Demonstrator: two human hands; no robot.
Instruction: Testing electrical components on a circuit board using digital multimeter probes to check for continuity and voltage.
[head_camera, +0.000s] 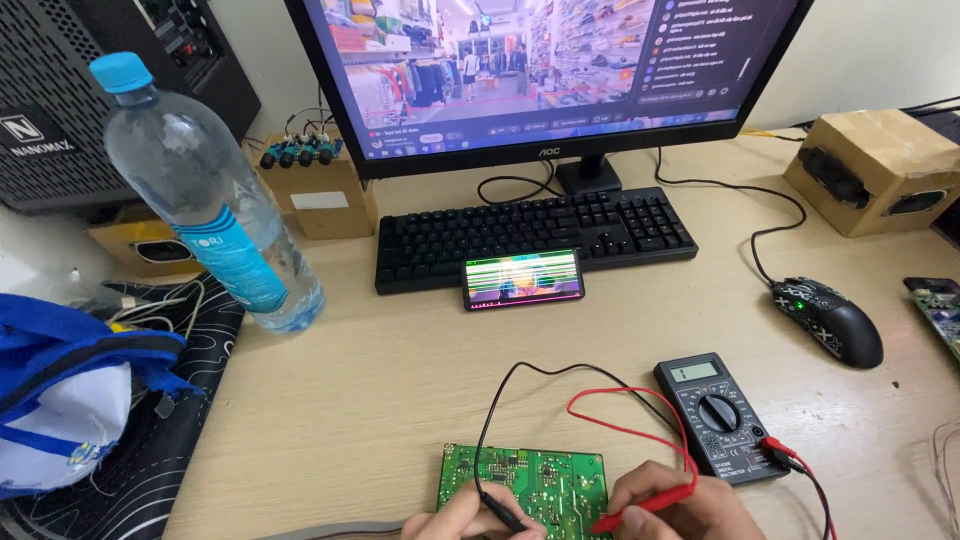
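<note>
A green circuit board (545, 480) lies at the desk's near edge. My left hand (462, 514) pinches a black test probe (500, 510), its tip resting on the board. My right hand (680, 512) grips a red test probe (640, 506), whose tip also touches the board. Black and red leads loop back to a dark grey multimeter (714, 414) just right of the board, dial in its middle, small display on top. Both hands are cut off by the frame's bottom edge.
Behind the board, a phone (522, 278) leans lit against a black keyboard (535, 235), under a monitor (540, 70). A water bottle (205, 195) stands tilted at left, a black mouse (828, 320) at right, cardboard boxes (870, 165) at the back, blue-white cloth (60, 400) at far left.
</note>
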